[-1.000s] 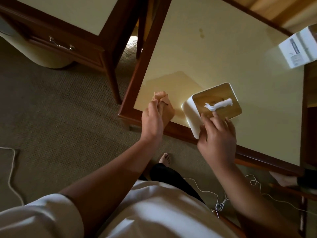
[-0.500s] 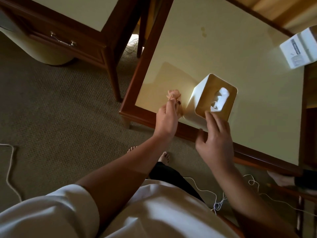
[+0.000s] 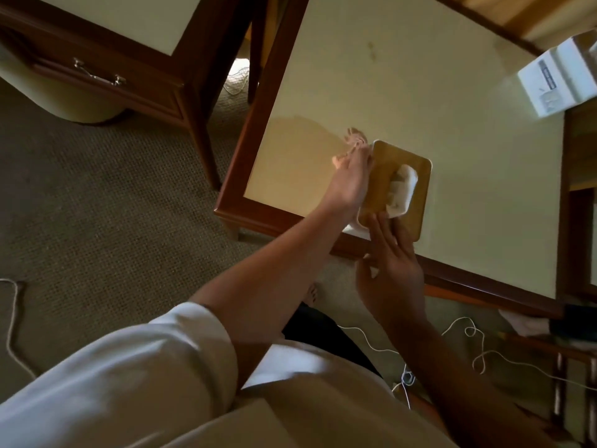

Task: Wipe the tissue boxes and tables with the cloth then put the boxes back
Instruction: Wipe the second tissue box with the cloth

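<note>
Tissue box (image 3: pixel 387 173) sits just inside table's (image 3: pixel 420 92) near rim. Left hand (image 3: pixel 350 179) grips bunched cloth (image 3: pixel 355 139) against box's left wall. Right hand (image 3: pixel 392 263) lies flat-fingered on box's near end (steadying, probably). Brace firmly; wipe the wall's full length.

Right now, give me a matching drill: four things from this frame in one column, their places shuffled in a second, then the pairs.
Things
1. cloth
2. tissue box
3. white carton
4. drawer handle

Places
A. front of the other table, upper left
B. bunched in the left hand, at the tissue box's left edge
C. far right corner of the table
D. near edge of the table, right hand fingers flat on its lid

Pairs: 1-B; 2-D; 3-C; 4-A
</note>
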